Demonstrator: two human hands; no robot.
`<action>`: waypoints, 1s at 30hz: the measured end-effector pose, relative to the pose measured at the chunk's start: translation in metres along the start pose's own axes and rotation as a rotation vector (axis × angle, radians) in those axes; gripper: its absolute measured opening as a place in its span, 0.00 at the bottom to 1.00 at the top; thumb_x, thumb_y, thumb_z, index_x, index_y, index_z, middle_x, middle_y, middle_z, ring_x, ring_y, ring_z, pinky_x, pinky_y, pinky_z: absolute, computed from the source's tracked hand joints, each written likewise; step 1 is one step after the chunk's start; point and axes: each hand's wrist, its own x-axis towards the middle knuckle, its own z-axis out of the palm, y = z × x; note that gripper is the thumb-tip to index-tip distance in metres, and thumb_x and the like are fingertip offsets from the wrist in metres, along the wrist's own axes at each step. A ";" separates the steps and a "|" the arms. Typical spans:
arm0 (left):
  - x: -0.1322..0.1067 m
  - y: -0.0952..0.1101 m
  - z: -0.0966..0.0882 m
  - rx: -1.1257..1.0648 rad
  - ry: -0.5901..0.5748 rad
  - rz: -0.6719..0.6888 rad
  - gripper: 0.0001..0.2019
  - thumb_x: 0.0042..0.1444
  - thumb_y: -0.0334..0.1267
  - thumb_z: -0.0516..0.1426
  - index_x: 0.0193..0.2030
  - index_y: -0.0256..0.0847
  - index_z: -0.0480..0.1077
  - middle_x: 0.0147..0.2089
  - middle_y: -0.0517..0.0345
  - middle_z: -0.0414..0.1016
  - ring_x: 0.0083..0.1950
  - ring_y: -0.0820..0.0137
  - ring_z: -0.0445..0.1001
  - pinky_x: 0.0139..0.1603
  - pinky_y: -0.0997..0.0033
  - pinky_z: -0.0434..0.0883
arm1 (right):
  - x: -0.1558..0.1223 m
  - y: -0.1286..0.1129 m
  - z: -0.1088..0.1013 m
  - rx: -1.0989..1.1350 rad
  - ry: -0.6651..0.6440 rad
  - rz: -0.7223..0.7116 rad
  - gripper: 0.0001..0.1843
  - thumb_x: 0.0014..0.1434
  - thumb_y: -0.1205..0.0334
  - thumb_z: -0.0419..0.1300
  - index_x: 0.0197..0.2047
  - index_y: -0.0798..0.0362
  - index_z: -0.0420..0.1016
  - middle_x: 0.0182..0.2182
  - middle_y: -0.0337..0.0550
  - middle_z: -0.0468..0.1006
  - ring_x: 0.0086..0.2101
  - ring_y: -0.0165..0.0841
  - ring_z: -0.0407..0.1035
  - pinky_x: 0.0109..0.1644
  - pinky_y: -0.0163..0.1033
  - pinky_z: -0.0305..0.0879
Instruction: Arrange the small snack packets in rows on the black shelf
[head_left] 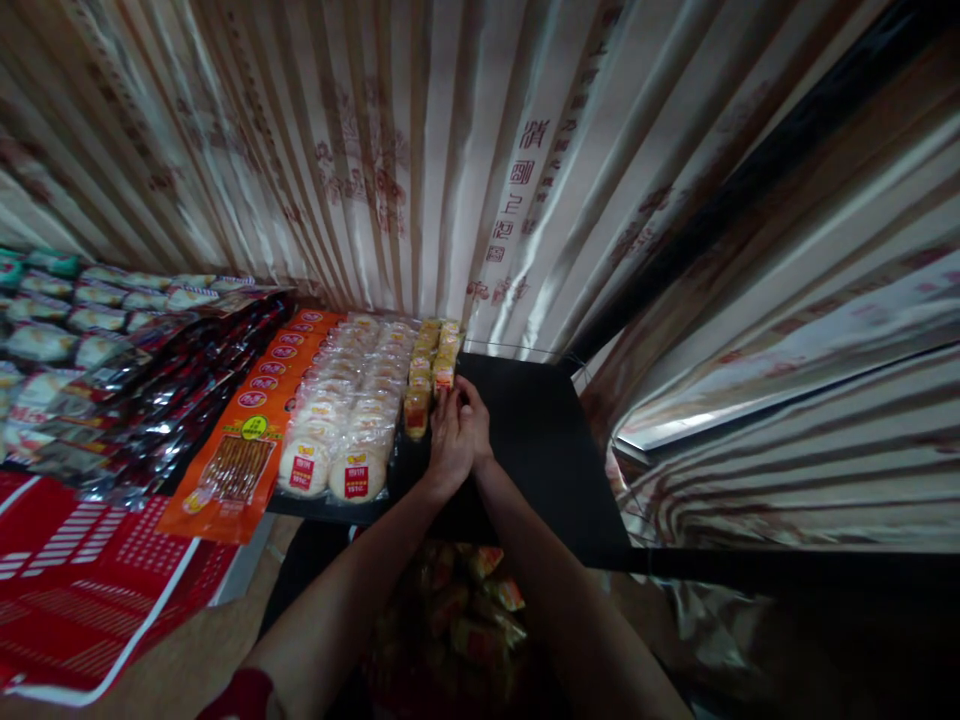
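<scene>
My left hand point(448, 442) and my right hand point(476, 420) are close together over the black shelf point(532, 440). Their fingers are closed, with the fingertips at the near end of two short rows of yellow snack packets point(425, 362). What lies between the fingers, if anything, is hidden. Left of these rows stand two rows of round white packaged cakes point(358, 473) in clear wrap. Below my forearms, in shadow, is a heap of loose yellow and orange snack packets point(480, 610); what holds them is too dark to make out.
Further left lie orange bags of stick snacks point(240, 470), dark shiny packets point(202, 390) and several white packets point(97, 318). A red basket point(90, 590) stands at the lower left. Behind the shelf hangs a printed curtain point(420, 160), with a dark slanting pole point(675, 240) at the right.
</scene>
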 end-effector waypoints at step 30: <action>-0.175 -0.071 0.002 0.672 -0.742 -0.045 0.20 0.55 0.32 0.48 0.54 0.37 0.65 0.58 0.47 0.65 0.60 0.61 0.61 0.62 0.63 0.55 | -0.215 0.018 -0.109 -0.882 -0.501 0.408 0.23 0.60 0.65 0.44 0.57 0.58 0.64 0.52 0.53 0.70 0.53 0.41 0.61 0.58 0.43 0.51</action>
